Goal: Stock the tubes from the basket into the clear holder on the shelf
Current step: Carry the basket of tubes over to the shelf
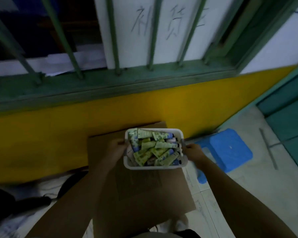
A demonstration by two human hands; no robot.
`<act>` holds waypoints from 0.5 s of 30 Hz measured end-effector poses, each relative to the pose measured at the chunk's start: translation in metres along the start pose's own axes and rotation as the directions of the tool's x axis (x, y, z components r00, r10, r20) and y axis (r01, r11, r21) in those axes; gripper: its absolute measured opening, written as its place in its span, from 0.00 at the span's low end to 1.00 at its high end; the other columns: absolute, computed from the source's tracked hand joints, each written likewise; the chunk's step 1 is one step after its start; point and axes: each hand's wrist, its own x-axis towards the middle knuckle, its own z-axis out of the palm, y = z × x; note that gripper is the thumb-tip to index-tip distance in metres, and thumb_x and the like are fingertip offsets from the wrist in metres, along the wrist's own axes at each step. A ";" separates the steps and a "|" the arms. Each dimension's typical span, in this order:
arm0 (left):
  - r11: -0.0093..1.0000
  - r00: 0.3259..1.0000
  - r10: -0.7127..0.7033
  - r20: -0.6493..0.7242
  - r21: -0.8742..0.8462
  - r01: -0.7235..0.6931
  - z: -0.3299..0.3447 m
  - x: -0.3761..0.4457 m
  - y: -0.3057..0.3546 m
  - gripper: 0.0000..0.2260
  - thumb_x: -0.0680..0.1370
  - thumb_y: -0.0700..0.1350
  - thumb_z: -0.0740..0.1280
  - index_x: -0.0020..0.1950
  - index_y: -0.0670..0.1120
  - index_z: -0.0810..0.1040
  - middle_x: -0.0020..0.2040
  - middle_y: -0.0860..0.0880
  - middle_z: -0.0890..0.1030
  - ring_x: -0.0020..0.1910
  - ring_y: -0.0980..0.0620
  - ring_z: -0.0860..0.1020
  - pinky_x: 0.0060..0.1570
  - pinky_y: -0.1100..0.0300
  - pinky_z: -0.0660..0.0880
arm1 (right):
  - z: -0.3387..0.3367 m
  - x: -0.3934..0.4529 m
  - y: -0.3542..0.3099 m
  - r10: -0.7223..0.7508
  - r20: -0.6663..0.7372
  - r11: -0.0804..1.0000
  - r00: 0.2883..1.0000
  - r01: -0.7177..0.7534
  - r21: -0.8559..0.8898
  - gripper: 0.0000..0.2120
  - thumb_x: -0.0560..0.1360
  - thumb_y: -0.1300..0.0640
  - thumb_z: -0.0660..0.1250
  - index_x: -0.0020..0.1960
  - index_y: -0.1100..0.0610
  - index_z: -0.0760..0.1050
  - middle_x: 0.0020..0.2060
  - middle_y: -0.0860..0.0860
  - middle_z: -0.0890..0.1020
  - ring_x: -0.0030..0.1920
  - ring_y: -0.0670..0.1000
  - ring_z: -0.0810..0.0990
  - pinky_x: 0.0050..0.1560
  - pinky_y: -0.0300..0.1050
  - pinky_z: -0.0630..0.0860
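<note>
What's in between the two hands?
In the head view, the white basket full of tubes lies between them. The left hand grips its left rim and the right hand grips its right rim.

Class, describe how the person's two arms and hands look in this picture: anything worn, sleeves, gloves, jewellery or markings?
Both forearms are bare up to the frame edge: no sleeves show. The left hand and right hand wear no gloves, and no watch, bracelet or ring can be made out, though the picture is dim and soft. No markings are visible.
</note>
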 end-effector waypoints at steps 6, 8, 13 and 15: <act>0.986 0.970 0.145 0.195 0.051 -0.158 0.084 -0.032 0.075 0.07 0.79 0.38 0.65 0.55 0.39 0.80 0.53 0.40 0.82 0.51 0.44 0.81 0.54 0.46 0.78 | -0.103 -0.042 0.042 0.076 -0.171 0.980 0.982 -0.042 0.194 0.14 0.79 0.57 0.64 0.38 0.62 0.71 0.34 0.59 0.71 0.37 0.53 0.69 0.39 0.48 0.66; 0.969 0.941 0.196 0.274 0.092 -0.229 0.122 -0.048 0.101 0.08 0.79 0.37 0.64 0.55 0.38 0.80 0.53 0.39 0.83 0.51 0.43 0.81 0.56 0.44 0.77 | -0.141 -0.061 0.062 0.086 -0.275 0.979 0.958 -0.031 0.199 0.15 0.80 0.56 0.64 0.38 0.63 0.72 0.35 0.59 0.71 0.35 0.53 0.69 0.37 0.46 0.65; 0.899 0.856 0.296 0.423 0.179 -0.400 0.235 -0.105 0.151 0.09 0.78 0.36 0.65 0.54 0.32 0.79 0.52 0.35 0.81 0.52 0.39 0.80 0.53 0.45 0.76 | -0.243 -0.118 0.132 0.141 -0.444 0.953 0.885 0.000 0.303 0.14 0.78 0.58 0.65 0.36 0.63 0.72 0.34 0.60 0.71 0.36 0.53 0.70 0.38 0.47 0.66; 0.863 0.817 0.325 0.476 0.204 -0.462 0.283 -0.138 0.162 0.06 0.78 0.37 0.66 0.51 0.34 0.80 0.49 0.38 0.82 0.49 0.43 0.81 0.44 0.52 0.76 | -0.282 -0.145 0.168 0.159 -0.495 0.940 0.854 0.022 0.340 0.14 0.77 0.59 0.66 0.35 0.63 0.72 0.33 0.59 0.71 0.35 0.53 0.70 0.38 0.47 0.67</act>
